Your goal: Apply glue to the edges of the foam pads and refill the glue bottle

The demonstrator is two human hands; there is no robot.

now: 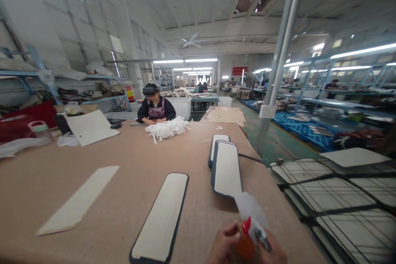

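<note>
Near the front right of the table, my left hand (225,242) has its fingers pressed together beside a red nozzle; what they pinch is too small to make out. My right hand (274,249) is closed around a bottle (246,245) with a red tip and orange body, and a translucent white sheet (250,208) rises by it. Just beyond the hands lies a stack of dark-edged cream panels (227,169). One more dark-edged cream panel (161,218) lies flat left of my hands. Farther left rests a plain cream panel piece (80,200).
Across the brown table (136,152), a person (156,109) sits behind a pile of white strips (167,128). A white board (93,128) leans at the back left. A metal pole (278,57) stands beyond the right edge, and a wire rack (334,194) holds panels.
</note>
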